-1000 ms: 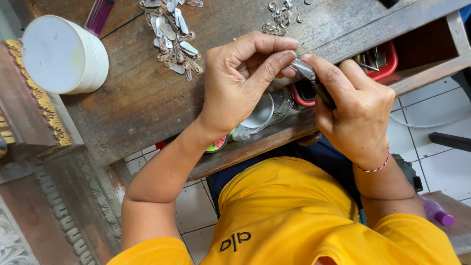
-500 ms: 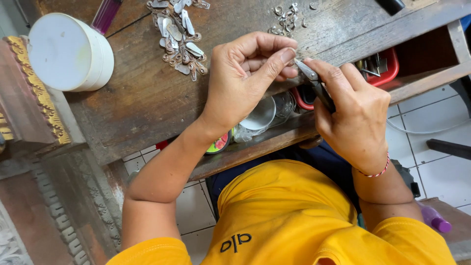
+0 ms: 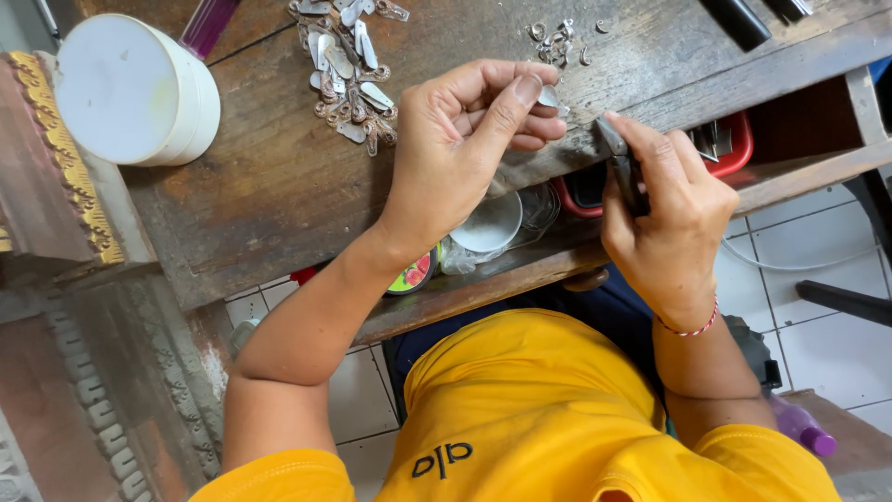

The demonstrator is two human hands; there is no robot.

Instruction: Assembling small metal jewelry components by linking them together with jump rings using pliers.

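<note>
Head view looks straight down on my 2 hands at the front edge of a worn wooden workbench. My left hand sits over the bench edge with thumb and forefinger pinched narrow on a small silver metal piece, held just above the wood. My right hand is just beside it, fingers wrapped around a pair of small dark pliers whose tip points up toward the pinched piece; I cannot tell whether the tip touches the piece. Around the right wrist I see a thin red and white bracelet. Beyond the left hand, a heap of flat silver blanks lies on the bench, and a smaller scatter of tiny metal rings lies near the fingertips. At the left end of the bench stands a round white container, with a purple tube just beside it. Under the bench top a lower shelf holds a clear glass jar lying below my left hand and a red tray behind my right hand. My yellow shirt fills the bottom, with white floor tiles to the right.
</note>
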